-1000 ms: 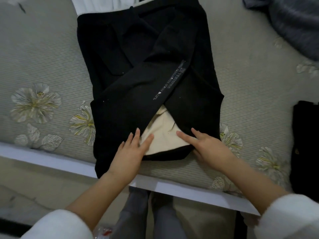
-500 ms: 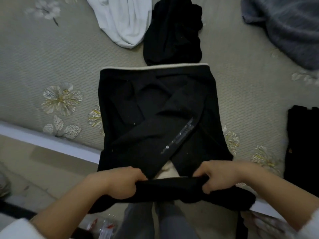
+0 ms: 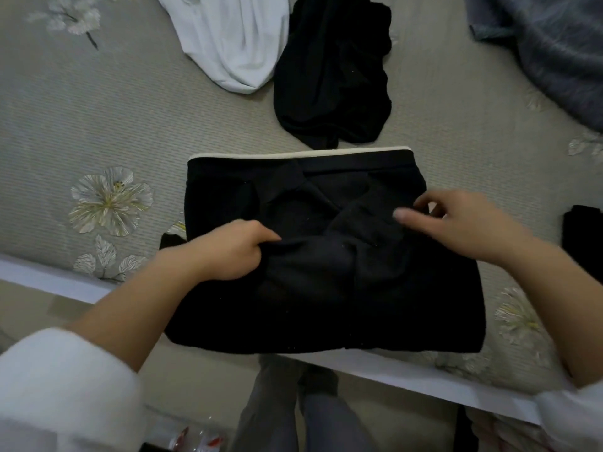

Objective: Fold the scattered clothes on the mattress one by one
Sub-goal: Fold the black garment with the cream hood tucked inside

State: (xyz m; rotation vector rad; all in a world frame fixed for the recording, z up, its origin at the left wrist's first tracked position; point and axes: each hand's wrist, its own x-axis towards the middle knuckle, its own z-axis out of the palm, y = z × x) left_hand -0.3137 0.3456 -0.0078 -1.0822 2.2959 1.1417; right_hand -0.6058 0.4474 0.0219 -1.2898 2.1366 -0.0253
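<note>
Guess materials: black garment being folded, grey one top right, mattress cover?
Black garment: thick matte cloth, wool-like, pale lining at its far edge. Grey garment: fuzzy brushed knit, probably; hairy surface. Mattress cover: fine-ribbed woven textile, slight sheen, stitched-looking flowers.

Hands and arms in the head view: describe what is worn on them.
The left hand and right hand are bare: no gloves, and no ring or watch shows. The left sleeve and right sleeve are white and plain, ending near the elbows, so the forearms are uncovered. The sleeves are blurred, so their fabric cannot be told.
</note>
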